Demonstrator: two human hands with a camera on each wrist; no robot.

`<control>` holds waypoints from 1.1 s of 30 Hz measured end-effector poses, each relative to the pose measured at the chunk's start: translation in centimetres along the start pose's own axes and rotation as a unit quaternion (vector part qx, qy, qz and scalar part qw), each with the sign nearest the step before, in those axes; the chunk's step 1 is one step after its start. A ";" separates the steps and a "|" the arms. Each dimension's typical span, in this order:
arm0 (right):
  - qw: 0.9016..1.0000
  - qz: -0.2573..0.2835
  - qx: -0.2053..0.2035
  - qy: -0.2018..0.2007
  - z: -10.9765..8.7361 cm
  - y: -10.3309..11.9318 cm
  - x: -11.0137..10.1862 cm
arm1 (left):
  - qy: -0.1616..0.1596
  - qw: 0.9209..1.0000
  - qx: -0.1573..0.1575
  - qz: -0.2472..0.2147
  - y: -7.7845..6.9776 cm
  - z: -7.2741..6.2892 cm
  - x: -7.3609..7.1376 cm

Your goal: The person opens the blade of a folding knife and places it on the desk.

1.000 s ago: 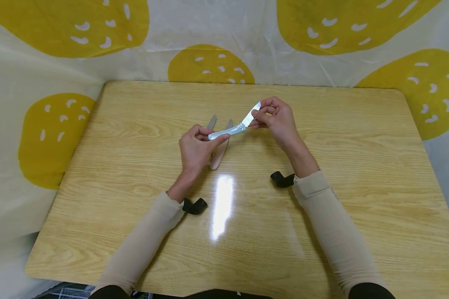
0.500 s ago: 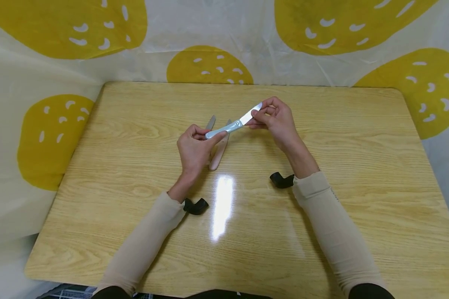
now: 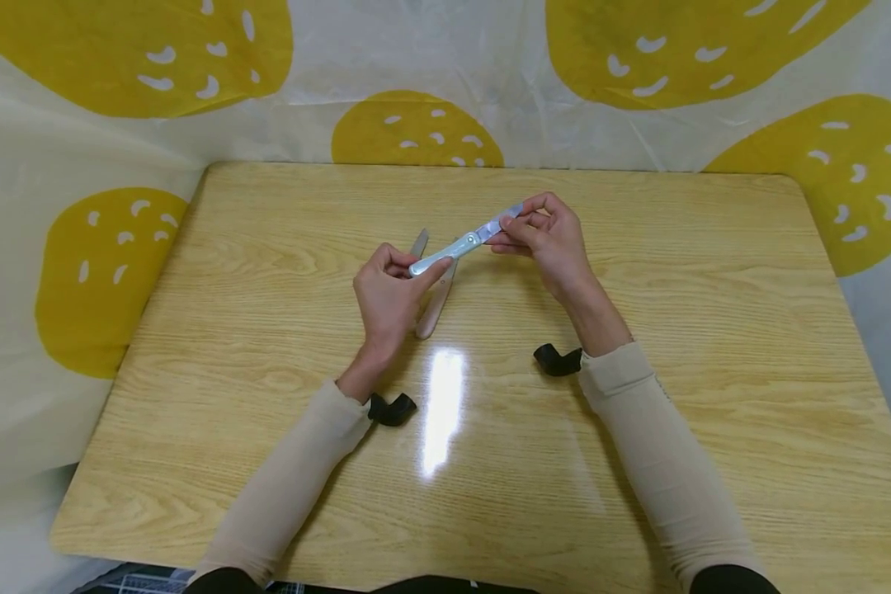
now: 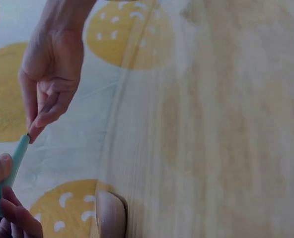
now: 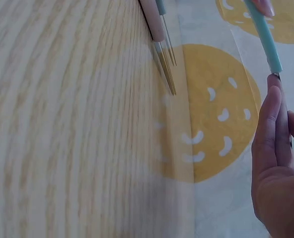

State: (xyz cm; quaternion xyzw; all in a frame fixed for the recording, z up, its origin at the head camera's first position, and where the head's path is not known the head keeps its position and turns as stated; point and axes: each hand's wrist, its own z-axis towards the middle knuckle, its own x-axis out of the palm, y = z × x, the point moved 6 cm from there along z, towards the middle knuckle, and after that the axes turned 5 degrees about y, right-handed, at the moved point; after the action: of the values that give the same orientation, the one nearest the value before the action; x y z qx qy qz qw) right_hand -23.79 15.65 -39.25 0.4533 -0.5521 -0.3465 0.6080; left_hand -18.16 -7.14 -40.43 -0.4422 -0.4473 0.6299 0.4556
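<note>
A folding knife (image 3: 445, 253) with a pale blue-green handle is held up over the table, its blade nearly in line with the handle. My left hand (image 3: 386, 301) pinches the handle's near end between thumb and fingers. At the other end, my right hand (image 3: 560, 239) pinches the blade, covering part of it. The left wrist view shows the green handle (image 4: 18, 161) between both hands. Below and behind the left hand, a pink-handled knife (image 3: 432, 315) lies on the table with its blade out. Beside it shows another knife blade (image 3: 419, 242), its handle mostly hidden by that hand.
The wood-grain table (image 3: 713, 330) spreads around both arms. A white curtain (image 3: 416, 49) with yellow shapes hangs right behind its far edge. Black curved pieces (image 3: 557, 360) stick out at the cuffs of both sleeves. Light glares off the table's middle.
The knife's handle has tilted up at its pivot end, so the bend between blade and handle has straightened out. Both hands keep their grip and have hardly shifted.
</note>
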 end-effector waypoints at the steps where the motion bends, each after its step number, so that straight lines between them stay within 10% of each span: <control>1: 1.000 -0.005 -0.001 0.000 0.0 0.0 0.0 | 0.010 1.000 -0.001 0.005 0.0 -0.1 0.1; 7: 0.999 -0.040 0.001 -0.005 0.1 0.3 -0.5 | 0.084 0.994 0.004 0.076 -0.6 -0.6 1.0; 18: 0.998 -0.053 0.007 -0.021 0.4 0.6 -1.5 | 0.219 0.959 0.038 0.178 -1.8 -2.3 2.5; 33: 0.988 -0.151 0.035 -0.021 0.2 -0.9 -2.3 | 0.244 0.930 0.098 0.257 -2.2 -4.8 3.9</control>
State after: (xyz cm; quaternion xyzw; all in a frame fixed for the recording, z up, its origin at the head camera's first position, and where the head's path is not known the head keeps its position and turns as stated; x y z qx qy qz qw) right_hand -24.21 17.40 -40.92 0.5454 -0.5016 -0.4242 0.5207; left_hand -13.94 -2.15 -39.89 -0.6347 -0.1296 0.6391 0.4146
